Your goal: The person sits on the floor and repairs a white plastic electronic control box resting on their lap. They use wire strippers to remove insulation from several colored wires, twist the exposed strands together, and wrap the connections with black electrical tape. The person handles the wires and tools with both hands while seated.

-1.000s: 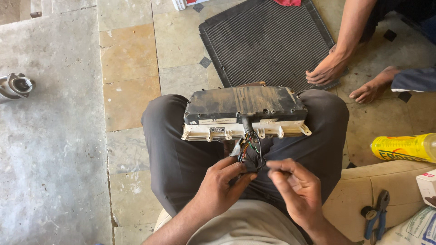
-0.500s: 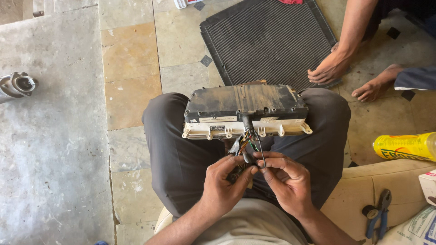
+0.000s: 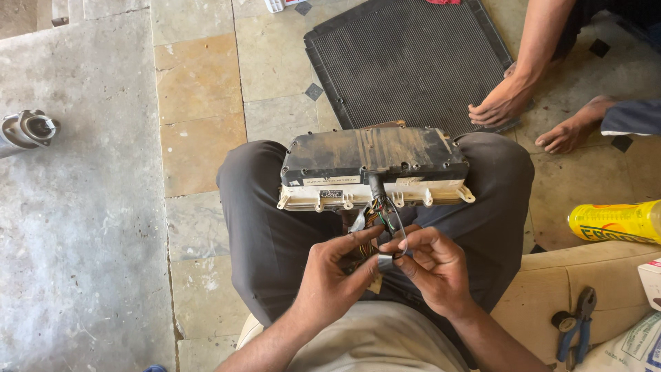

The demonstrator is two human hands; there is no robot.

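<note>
Your left hand (image 3: 330,279) and right hand (image 3: 435,270) have come together since a moment ago; both sets of fingers now pinch the coloured wire bundle (image 3: 381,224) hanging from the dusty instrument cluster (image 3: 372,165) across your knees, so the wiring is under close grip. Beyond, a co-worker's hand (image 3: 497,107) rests on a black radiator (image 3: 406,62) on the tiled floor (image 3: 200,96); blue pliers (image 3: 575,331) lie right.

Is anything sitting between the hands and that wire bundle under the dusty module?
Nothing visible does. The left hand and right hand already pinch the wire bundle hanging from the module on the lap.
</note>
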